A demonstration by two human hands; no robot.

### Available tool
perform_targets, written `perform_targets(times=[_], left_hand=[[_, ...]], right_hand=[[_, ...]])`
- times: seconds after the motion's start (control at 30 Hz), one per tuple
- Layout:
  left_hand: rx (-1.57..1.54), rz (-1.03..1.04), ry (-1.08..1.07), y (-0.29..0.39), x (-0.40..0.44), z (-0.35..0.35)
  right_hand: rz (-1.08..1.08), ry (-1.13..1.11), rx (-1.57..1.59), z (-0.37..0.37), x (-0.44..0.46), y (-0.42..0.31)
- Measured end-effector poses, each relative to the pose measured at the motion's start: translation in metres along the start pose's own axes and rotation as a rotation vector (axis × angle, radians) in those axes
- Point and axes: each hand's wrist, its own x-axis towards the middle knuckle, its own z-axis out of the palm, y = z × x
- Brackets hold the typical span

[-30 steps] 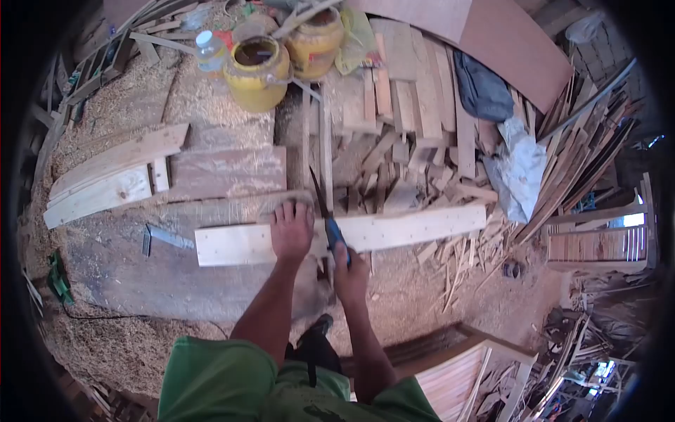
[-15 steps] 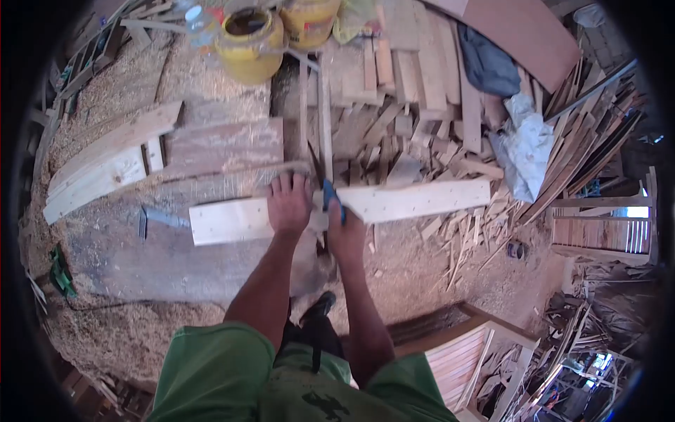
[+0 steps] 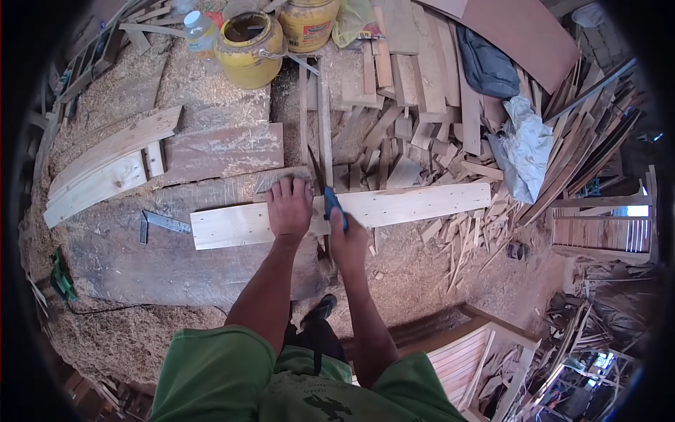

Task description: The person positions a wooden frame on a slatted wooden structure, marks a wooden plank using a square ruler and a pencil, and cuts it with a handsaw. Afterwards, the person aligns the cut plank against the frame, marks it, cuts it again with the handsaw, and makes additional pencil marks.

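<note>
A long pale board (image 3: 415, 204) dotted with small dark marks lies crosswise in front of me. My left hand (image 3: 290, 207) presses down on it, fingers bent over the far edge. Just right of that hand, my right hand (image 3: 347, 235) is wrapped round the blue handle of a handsaw (image 3: 316, 167). The saw's dark, narrow blade points away from me and crosses the board close to my left hand. How deep the blade sits in the wood I cannot tell. A try square (image 3: 165, 221) rests near the board's left end.
The board lies across a worn wooden bench (image 3: 190, 274). Yellow buckets (image 3: 247, 67) and a plastic bottle (image 3: 200, 34) stand at the back. Scrap wood (image 3: 415, 141) piles up at the right, with a white sack (image 3: 524, 151). Cut planks (image 3: 105, 179) lie left; a green tool (image 3: 62, 274) is nearby.
My right hand and the saw have shifted slightly towards me. My left hand stays on the board, and the whole view has moved a little.
</note>
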Motion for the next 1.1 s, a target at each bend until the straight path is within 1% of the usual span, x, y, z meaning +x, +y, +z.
perform_targets(times=[0.03,0.1,0.13,0.17,0.2,0.23,0.27,0.3,0.33,0.4,0.43,0.47,0.5,0.53,0.6,0.67,0.7,0.73,0.77,0.8,0.83,0.9,0.93,0.97,1.0,1.07,1.1], left_hand=[[0.009,0.001,-0.010,-0.001,-0.003,-0.002],[0.025,-0.002,-0.047,-0.003,-0.018,-0.004],[0.024,-0.007,-0.028,-0.002,-0.006,0.001],[0.019,-0.003,-0.002,-0.002,0.002,0.003],[0.016,0.002,0.001,-0.003,-0.003,0.004],[0.018,0.004,0.005,-0.004,-0.006,0.006],[0.018,0.031,0.062,-0.004,-0.004,0.004],[0.012,0.020,0.060,-0.003,0.001,0.006],[0.014,0.017,0.050,-0.003,0.002,0.007],[0.021,0.020,0.005,-0.004,-0.004,0.002],[0.020,0.013,-0.011,-0.005,-0.005,-0.001],[0.014,0.009,-0.021,-0.004,-0.005,-0.002],[0.004,0.005,-0.024,-0.003,-0.003,-0.001],[-0.012,0.014,0.015,-0.005,-0.005,0.003],[-0.007,0.023,-0.009,-0.004,-0.023,-0.003],[-0.031,0.032,0.055,-0.004,-0.004,0.000],[-0.030,0.038,0.052,-0.004,-0.008,-0.001],[-0.027,0.041,0.052,-0.005,-0.008,0.000],[-0.020,0.035,0.062,-0.005,-0.004,0.003],[-0.016,0.044,0.054,-0.006,-0.003,0.002],[-0.014,0.039,0.050,-0.006,-0.003,0.002],[-0.011,0.038,0.042,-0.006,-0.003,0.004],[-0.010,0.027,0.018,-0.005,-0.007,0.003],[-0.011,0.015,0.003,-0.004,-0.007,0.002],[-0.011,0.003,-0.002,-0.003,-0.004,0.001],[0.023,0.011,0.011,-0.004,0.003,0.001],[0.030,0.023,-0.008,-0.004,-0.006,-0.001]], right_hand=[[0.005,-0.017,0.009,0.002,0.001,-0.002],[0.066,-0.042,0.003,-0.007,-0.024,0.000],[0.086,-0.035,0.011,-0.024,-0.049,-0.003],[0.104,-0.035,0.015,-0.049,-0.092,-0.006],[0.296,-0.088,0.038,-0.077,-0.134,-0.013],[0.351,-0.070,0.017,-0.096,-0.176,-0.010],[0.376,-0.072,0.020,-0.107,-0.207,-0.013],[0.393,-0.082,0.026,-0.113,-0.213,-0.017],[0.331,-0.069,-0.018,-0.104,-0.198,-0.008],[0.226,-0.045,-0.095,-0.058,-0.138,0.013],[0.112,0.025,-0.011,-0.025,-0.090,0.025],[0.068,-0.002,0.020,-0.006,-0.043,0.024],[0.047,0.014,0.041,0.002,-0.014,0.009],[0.032,-0.008,0.033,0.003,-0.010,0.005],[0.042,-0.037,-0.002,-0.010,-0.031,0.001],[0.123,-0.018,0.035,-0.047,-0.101,0.001],[0.316,-0.104,-0.011,-0.078,-0.138,-0.020],[0.363,-0.077,0.024,-0.094,-0.182,-0.005],[0.348,-0.051,0.044,-0.102,-0.212,-0.003],[0.332,-0.029,0.067,-0.106,-0.219,-0.010],[0.344,-0.041,0.014,-0.097,-0.206,-0.004],[0.369,-0.056,-0.090,-0.058,-0.135,-0.006],[0.227,-0.033,0.014,-0.026,-0.093,0.018],[0.049,0.021,0.036,-0.002,-0.049,0.020],[0.018,0.004,0.045,0.009,-0.011,0.011],[0.041,-0.031,0.060,0.009,-0.004,0.002],[0.079,-0.041,0.058,0.001,-0.017,0.000]])
